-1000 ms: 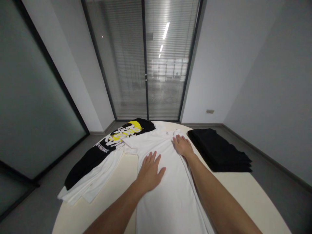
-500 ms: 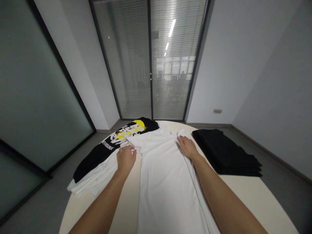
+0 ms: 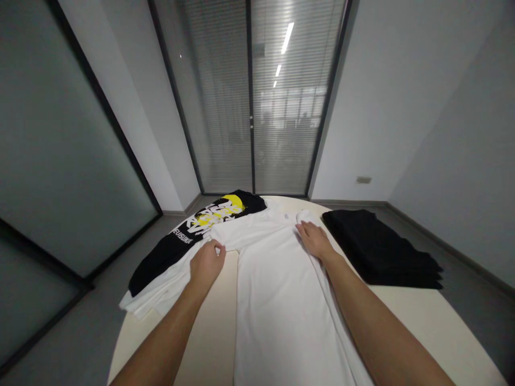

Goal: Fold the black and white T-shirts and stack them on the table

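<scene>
A white T-shirt point(image 3: 281, 300) lies lengthwise on the table in front of me, its collar at the far end. My left hand point(image 3: 208, 264) is closed in a pinch at the hem of the left sleeve, which stretches out flat to the side. On the shirt's right edge near the shoulder rests my right hand point(image 3: 315, 239), its fingers stretched out over the fabric. That edge is folded inward, and part of the fold is hidden under the hand and forearm.
Left of the shirt lie black clothes point(image 3: 155, 267) with a yellow and white print, over white garments point(image 3: 163, 297). A stack of folded black fabric point(image 3: 378, 249) sits at the right. The round cream table point(image 3: 426, 313) ends before glass doors point(image 3: 281, 150).
The left sleeve, bunched near its hem before, is now spread straighter and smoother by my left hand. My right hand stays at the shoulder. The view has shifted slightly.
</scene>
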Demonstrator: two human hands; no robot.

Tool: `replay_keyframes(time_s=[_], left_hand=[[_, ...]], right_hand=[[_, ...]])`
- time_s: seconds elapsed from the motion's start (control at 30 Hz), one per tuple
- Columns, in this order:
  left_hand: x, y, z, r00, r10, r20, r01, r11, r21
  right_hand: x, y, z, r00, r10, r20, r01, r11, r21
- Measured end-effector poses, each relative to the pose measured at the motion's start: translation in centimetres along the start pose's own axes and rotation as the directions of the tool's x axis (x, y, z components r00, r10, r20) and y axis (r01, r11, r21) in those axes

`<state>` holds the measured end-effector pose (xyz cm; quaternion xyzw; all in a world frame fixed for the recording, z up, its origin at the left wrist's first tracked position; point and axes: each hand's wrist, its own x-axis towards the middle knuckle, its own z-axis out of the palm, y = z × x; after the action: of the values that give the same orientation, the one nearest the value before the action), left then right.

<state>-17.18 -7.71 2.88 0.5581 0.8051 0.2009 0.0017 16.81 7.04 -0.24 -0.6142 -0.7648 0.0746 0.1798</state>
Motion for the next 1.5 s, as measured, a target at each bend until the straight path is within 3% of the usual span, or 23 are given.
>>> replay_keyframes(time_s=[0.2,0.37,0.57,0.73,0.9,1.17,1.4,1.5], left_hand=[[0.9,-0.1,-0.2,0.999,-0.039,0.017,0.037,0.994,0.106],[1.0,-0.2,0.2,0.998,-0.044,-0.038,0.044,0.999,-0.007],[2.7,-0.8,1.4,0.957,0.112,-0.268,-0.109,0.994,0.025],[5.4,-2.1,2.2,0.959,0.126,-0.252,-0.133,0.991,-0.011],[7.4,-3.0,3.0,0.951,0.084,-0.296,-0.142,0.974,-0.179],[8.3,-3.3,2.9,0.935,0.033,-0.353,-0.17,0.916,-0.364],[7.6,-2.6,3.6,0.963,0.023,-0.267,-0.145,0.884,-0.445],[7.6,-1.7,3.4,0.966,0.031,-0.256,-0.181,0.788,-0.588]], right_hand=[[-0.2,-0.3,-0.3,1.0,-0.004,0.006,0.004,1.0,-0.027],[-0.3,-0.3,-0.3,1.0,-0.022,-0.014,0.021,0.999,-0.039],[-0.2,-0.3,-0.2,1.0,-0.022,-0.001,0.022,0.999,-0.032],[-0.2,-0.4,-0.2,1.0,-0.016,-0.025,0.015,1.0,-0.025],[-0.3,-0.5,-0.3,0.999,-0.022,-0.03,0.022,1.0,-0.02],[-0.1,-0.2,0.0,0.999,-0.026,-0.02,0.025,0.998,-0.054],[-0.3,-0.4,-0.2,1.0,-0.017,-0.017,0.016,0.998,-0.058],[-0.4,-1.1,-0.9,0.999,-0.049,-0.02,0.048,0.997,-0.061]])
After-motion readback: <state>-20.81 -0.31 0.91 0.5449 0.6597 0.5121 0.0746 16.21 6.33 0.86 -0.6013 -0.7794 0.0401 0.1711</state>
